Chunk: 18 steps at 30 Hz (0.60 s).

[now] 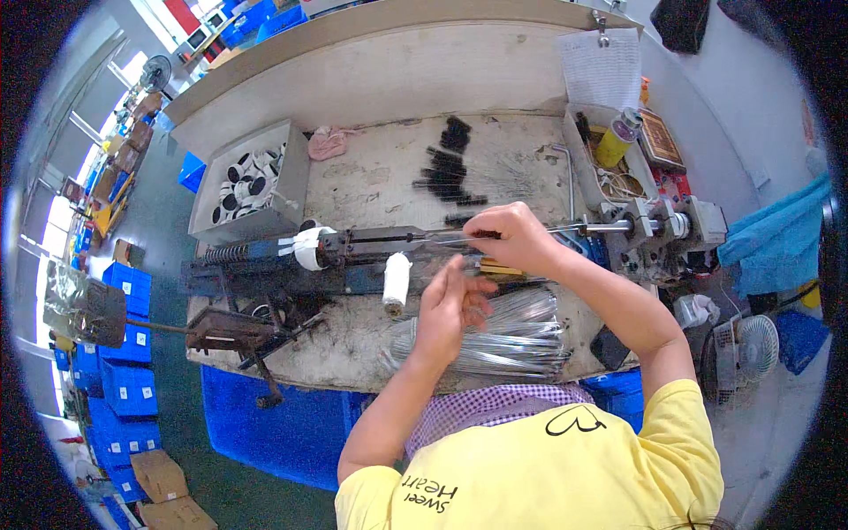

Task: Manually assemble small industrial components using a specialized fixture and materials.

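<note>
at tabletop (371,177) centre: right hand (515,237) pinches thin rod (583,228), long axis running left-right along machine (353,252); left hand (450,305), fingers loosely spread, w/ wire bundle (503,340) just below, nearer.

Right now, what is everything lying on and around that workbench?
Workbench: one, pale and stained, centre.
Bench machine: one long dark fixture with a spring at its left end, across the bench.
Grey tray: one, back left, holding black and white round parts.
Small black parts: a scattered cluster, back centre.
White thread spool: one, in front of the machine.
Bundle of thin metal rods: one, silvery, front edge.
Pink rag: one, back.
Yellow bottle: one, in a box at back right.
Blue crates: several, floor left.
Small fan: one, white, floor right.
Left hand: above the rod bundle; motion-blurred.
Right hand: at the machine, pinching a thin rod.
</note>
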Each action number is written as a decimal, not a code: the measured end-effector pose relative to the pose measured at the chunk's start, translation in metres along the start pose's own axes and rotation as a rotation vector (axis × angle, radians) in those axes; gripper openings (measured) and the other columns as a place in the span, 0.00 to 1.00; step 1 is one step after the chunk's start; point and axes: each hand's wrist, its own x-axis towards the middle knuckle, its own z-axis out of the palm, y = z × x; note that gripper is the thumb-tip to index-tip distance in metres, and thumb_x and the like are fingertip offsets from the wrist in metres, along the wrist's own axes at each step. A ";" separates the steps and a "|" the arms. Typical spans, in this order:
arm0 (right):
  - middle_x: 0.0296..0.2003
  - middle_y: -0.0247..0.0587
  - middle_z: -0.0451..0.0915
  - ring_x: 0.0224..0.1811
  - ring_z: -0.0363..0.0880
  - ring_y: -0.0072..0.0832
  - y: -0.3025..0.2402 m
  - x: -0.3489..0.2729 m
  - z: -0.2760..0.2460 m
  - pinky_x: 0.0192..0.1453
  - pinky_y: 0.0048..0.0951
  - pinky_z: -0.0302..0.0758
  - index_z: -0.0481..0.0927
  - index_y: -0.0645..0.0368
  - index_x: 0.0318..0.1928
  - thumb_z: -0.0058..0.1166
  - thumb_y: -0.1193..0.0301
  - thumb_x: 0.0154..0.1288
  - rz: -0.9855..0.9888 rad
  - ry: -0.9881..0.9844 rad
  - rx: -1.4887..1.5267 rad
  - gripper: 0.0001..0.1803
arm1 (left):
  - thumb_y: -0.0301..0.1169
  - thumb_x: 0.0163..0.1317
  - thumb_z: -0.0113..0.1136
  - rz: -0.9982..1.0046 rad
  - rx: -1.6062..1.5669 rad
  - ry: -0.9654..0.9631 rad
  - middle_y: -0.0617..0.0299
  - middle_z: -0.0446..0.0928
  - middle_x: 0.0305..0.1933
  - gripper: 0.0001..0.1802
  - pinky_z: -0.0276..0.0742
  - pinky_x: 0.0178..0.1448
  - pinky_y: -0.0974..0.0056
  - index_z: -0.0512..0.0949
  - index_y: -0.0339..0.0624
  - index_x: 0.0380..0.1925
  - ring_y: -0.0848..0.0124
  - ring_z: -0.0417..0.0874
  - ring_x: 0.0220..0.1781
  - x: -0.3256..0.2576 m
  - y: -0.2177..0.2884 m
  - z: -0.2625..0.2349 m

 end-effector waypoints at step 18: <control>0.27 0.52 0.81 0.33 0.82 0.49 -0.002 0.023 0.032 0.38 0.42 0.78 0.82 0.61 0.32 0.59 0.73 0.51 -0.027 -0.031 -0.073 0.07 | 0.38 0.67 0.56 -0.073 -0.944 -0.337 0.59 0.75 0.31 0.14 0.76 0.37 0.60 0.73 0.41 0.45 0.67 0.78 0.34 0.005 0.008 -0.022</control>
